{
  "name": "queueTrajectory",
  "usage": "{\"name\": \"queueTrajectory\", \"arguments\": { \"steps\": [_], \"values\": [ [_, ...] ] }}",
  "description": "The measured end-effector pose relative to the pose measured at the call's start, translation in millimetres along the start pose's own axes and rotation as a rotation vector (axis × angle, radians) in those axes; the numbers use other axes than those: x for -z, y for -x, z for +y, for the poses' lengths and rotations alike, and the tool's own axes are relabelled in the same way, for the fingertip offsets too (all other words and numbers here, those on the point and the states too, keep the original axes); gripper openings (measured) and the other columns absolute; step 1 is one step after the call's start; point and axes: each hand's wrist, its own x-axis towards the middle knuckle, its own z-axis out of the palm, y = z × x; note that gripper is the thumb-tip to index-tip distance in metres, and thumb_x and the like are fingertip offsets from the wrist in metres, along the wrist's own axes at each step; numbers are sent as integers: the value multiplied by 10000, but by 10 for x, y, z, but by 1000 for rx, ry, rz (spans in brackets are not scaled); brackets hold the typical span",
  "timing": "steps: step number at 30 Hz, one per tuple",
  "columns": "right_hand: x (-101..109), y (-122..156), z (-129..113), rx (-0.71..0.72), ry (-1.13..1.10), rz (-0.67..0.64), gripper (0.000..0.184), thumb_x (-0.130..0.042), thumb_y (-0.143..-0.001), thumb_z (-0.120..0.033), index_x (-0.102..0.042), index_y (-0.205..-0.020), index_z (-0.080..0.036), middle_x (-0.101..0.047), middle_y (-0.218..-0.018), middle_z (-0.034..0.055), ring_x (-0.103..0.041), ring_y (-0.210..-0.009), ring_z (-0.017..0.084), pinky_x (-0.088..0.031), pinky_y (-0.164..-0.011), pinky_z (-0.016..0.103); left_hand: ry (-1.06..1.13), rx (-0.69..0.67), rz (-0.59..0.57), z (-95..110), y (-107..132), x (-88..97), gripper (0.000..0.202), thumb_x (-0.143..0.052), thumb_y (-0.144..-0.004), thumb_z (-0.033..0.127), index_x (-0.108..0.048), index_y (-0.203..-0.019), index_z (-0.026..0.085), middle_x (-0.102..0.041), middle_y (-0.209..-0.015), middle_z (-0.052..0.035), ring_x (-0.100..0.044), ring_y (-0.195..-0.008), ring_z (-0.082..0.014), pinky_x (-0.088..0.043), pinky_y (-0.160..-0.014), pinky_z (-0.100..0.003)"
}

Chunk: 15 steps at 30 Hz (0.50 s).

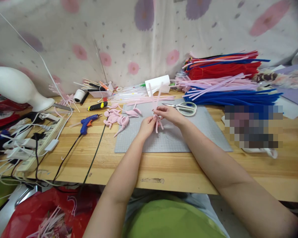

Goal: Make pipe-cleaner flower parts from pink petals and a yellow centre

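Above the grey cutting mat [129,142], my left hand [147,127] pinches a small bunch of pale pink pipe cleaners [158,96]. My right hand [171,115] closes its fingertips on the same bunch, just above the left fingers. Long ends stick up from between the hands and shorter bent ends hang below; the part inside the fingers is hidden. Left of my hands, several shaped pink pipe-cleaner pieces [112,116] lie in a pile, partly on the mat. Scissors [187,108] with pale handles rest behind my right hand.
A blue glue gun [86,123] and a yellow-black utility knife [97,105] lie to the left. Beyond are a cabled power strip [43,145] and a white foam head [17,86]. Red, pink and blue pipe-cleaner bundles [223,71] stack at back right. A red bag [49,201] hangs below.
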Motion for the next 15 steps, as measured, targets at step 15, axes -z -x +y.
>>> {"name": "queueTrajectory", "arguments": {
  "steps": [15],
  "values": [
    [-220, -26, 34, -49, -182, 238, 325, -633, -607, -462, -626, -676, -144, -597, -611, 32, -503, -562, 134, -398, -520, 266, -1, -29, 28, -32, -23, -22, 280, -513, -768, 357, -622, -605, 158, -604, -562, -10, -505, -520, -117, -373, -544, -235]
  ]
}}
